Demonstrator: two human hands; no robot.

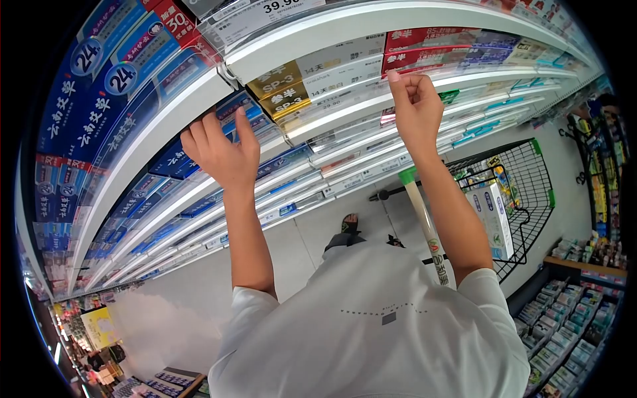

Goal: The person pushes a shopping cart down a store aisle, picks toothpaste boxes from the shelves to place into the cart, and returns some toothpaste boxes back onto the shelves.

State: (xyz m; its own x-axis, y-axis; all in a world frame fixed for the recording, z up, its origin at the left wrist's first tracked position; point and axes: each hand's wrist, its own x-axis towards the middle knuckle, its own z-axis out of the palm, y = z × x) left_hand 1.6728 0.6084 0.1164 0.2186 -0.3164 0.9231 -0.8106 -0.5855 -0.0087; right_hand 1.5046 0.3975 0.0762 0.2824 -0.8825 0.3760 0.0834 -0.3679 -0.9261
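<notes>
My left hand [224, 149] reaches up to the shelf, thumb apart from the bent fingers, beside blue toothpaste boxes [242, 109]. Its fingertips overlap the shelf edge, and no held item shows. To the right, my right hand [418, 109] is raised in front of red boxes [415, 61]. Its thumb points up near the shelf's front strip and the other fingers are curled in, with nothing visible in them. Between the hands stand gold and white boxes [285, 93] on the same shelf.
A black wire shopping cart [531, 192] with a green-trimmed rim stands at the right, holding a white package [490, 219] and other goods. Large blue boxes [83, 86] fill the upper left shelf. Another display bin [557, 325] is at the lower right.
</notes>
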